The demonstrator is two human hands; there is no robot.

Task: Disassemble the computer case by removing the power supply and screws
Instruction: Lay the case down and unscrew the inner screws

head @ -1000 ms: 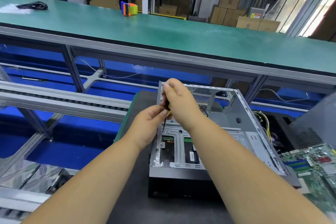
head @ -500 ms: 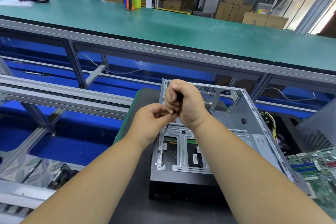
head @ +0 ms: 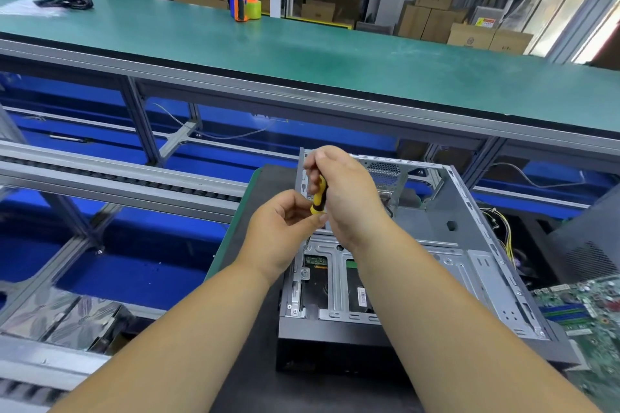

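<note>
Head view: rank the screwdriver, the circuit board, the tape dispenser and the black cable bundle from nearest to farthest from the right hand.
1. Screwdriver: gripped in the right hand itself.
2. Circuit board: low at the right edge, beside the case.
3. Tape dispenser: on the far green bench, centre.
4. Black cable bundle: far bench, left end.

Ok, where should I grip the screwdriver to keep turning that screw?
Grip the screwdriver by its yellow-and-black handle from above and the right, as the right hand does: it stands almost upright with its tip down in the case. The left hand pinches below the handle, probably steadying it.
</note>
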